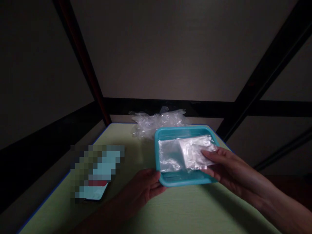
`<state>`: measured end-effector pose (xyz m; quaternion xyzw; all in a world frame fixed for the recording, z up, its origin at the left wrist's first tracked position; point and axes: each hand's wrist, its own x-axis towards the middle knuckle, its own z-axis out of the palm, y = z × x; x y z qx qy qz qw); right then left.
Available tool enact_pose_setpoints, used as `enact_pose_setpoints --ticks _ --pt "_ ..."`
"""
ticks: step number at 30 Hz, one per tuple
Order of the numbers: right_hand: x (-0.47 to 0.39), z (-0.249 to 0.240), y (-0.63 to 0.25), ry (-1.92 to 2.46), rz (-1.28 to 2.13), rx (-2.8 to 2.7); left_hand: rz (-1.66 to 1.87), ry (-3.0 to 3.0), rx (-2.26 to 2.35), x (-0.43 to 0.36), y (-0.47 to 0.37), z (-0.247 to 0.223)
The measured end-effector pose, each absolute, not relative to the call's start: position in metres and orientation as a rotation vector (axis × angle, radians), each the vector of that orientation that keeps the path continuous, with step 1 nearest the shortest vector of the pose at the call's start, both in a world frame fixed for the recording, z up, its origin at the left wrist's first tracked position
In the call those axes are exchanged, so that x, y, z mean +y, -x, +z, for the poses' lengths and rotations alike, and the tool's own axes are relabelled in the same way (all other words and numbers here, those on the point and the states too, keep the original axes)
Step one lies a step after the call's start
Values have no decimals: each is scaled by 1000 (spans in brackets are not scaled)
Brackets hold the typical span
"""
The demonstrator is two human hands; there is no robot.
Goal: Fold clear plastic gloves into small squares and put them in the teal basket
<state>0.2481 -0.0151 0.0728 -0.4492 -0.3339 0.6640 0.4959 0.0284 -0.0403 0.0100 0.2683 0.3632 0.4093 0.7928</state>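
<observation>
Head view: left hand (151, 184) at tray's rim (159, 183).

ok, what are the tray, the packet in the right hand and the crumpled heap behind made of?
Tray: likely molded plastic, opaque teal, satin; rounded corners, soft sheen.
Packet: glossy film, probably plastic; creases, glints. White contents unclear.
Heap: thin clear plastic, shiny; see-through wrinkles.

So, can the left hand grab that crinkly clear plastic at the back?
Probably not while the left hand holds the corner of the blue tray. If it let go, the way past the tray's left side to the crinkly plastic looks free.
</observation>
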Motion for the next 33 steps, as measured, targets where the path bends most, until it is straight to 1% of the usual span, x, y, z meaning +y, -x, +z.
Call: enact_pose_setpoints --ticks 2,5,13,24,33 --pt "-11 70 -239 1196 1702 -707 861 -581 780 -42 -28 8" --pt "1 64 -227 1288 1686 -663 853 -594 755 -42 -26 1" --pt "17 44 -202 1253 1790 -674 825 -605 709 -46 -25 -3" --pt "21 30 -191 1337 1683 -581 782 -486 680 -48 -31 -1" --pt "20 43 -181 1443 1661 -615 759 -481 685 -43 -28 -3"
